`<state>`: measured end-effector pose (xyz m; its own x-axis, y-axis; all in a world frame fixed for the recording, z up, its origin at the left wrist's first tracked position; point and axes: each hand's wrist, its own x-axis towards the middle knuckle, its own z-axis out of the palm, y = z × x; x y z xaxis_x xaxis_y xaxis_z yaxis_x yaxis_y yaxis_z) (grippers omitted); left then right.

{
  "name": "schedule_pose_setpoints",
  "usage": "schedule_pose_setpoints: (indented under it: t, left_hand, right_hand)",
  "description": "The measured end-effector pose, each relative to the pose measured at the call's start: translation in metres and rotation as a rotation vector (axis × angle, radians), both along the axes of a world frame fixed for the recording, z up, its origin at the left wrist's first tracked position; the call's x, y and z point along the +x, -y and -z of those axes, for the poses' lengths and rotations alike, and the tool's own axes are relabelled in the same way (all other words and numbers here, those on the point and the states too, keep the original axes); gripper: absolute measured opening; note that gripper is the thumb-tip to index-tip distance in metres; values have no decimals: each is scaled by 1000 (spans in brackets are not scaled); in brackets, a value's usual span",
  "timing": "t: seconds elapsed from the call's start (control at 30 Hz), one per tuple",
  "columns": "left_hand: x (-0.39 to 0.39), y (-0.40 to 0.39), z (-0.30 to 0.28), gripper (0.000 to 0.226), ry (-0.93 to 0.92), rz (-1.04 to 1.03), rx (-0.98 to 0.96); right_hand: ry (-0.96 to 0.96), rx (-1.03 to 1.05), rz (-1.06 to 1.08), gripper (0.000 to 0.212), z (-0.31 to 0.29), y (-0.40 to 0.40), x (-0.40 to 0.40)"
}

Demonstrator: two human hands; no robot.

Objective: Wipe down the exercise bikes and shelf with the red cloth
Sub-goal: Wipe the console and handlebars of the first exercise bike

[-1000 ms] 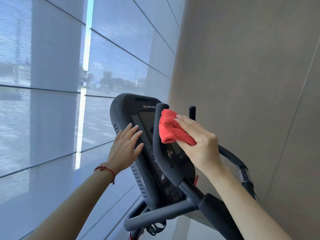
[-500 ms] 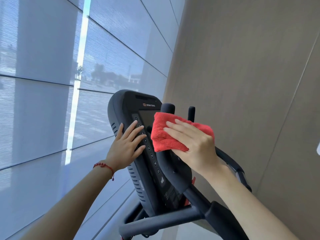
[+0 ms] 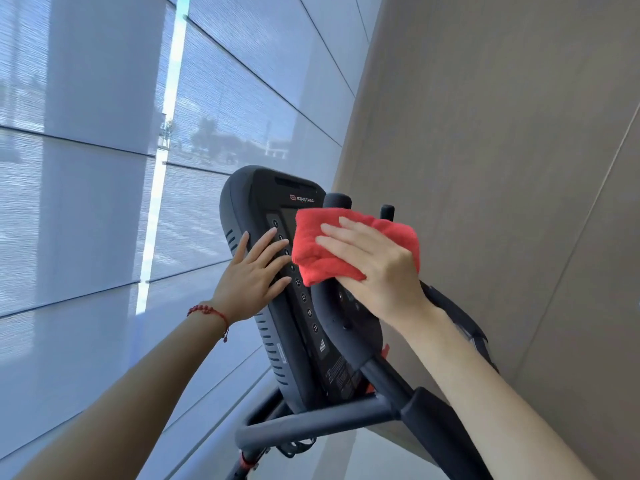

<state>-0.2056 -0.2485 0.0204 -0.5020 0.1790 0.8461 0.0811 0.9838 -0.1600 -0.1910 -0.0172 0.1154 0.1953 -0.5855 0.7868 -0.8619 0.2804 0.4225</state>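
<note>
Under our right hand [image 3: 375,268] lies the red cloth [image 3: 349,245], pressed flat by spread fingers against the bike's console [image 3: 277,271] and the upright handlebar loop [image 3: 332,306] in front of it. Our left hand [image 3: 252,271] rests just beside the cloth on its left, open, fingers splayed over the column of numbered buttons, steadying the console. We judge the next stroke depends on the console's long axis, which runs from above our fingertips down toward our wrists, so the right hand is the one placed to drag the cloth along it. Compared with a second ago, the cloth has opened from a bunched wad into a broad pad and shifted left across the screen, while the left hand has barely moved.
</note>
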Motion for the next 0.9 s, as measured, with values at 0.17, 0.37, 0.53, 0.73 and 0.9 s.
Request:
schedule_pose_setpoints:
  t: [0.17,0.37,0.53,0.73,0.9]
  left_hand:
    - [2,-3,0,69,-22,-7,-1]
    - [0,-4,0,70,-14,-23,10]
    - [0,-2,0,67,-21,-27,0]
    - [0,-2,0,52,-26,-53,-15]
    - [0,-5,0,51,-39,-50,2]
  right_hand:
    - [182,228,-105,32,30,-33,9]
    - [283,236,-153,34,30,-51,19]
    - [323,288,-138,37,43,-63,17]
    - [470,351,-126,39,33,-99,27]
    - [463,252,-140,38,37,-86,27]
